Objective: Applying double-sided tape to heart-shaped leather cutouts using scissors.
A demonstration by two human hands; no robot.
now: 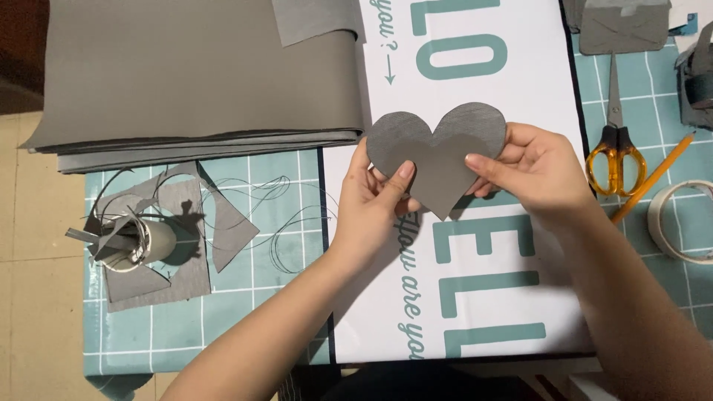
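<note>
A grey heart (437,152) cut from paper sits just above the centre of the frame, held flat between two hands over a white poster with teal lettering (475,245). The left hand (375,204) pinches the heart's lower left edge, thumb on top. The right hand (531,167) pinches its right edge, thumb across the front. Both forearms rise from the bottom edge. Orange-handled scissors (615,148) lie at the right; stacked grey sheets (200,74) fill the upper left.

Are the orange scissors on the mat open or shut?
Shut: the scissors lie flat on the mat, blades together in one narrow line, handles side by side.
</note>
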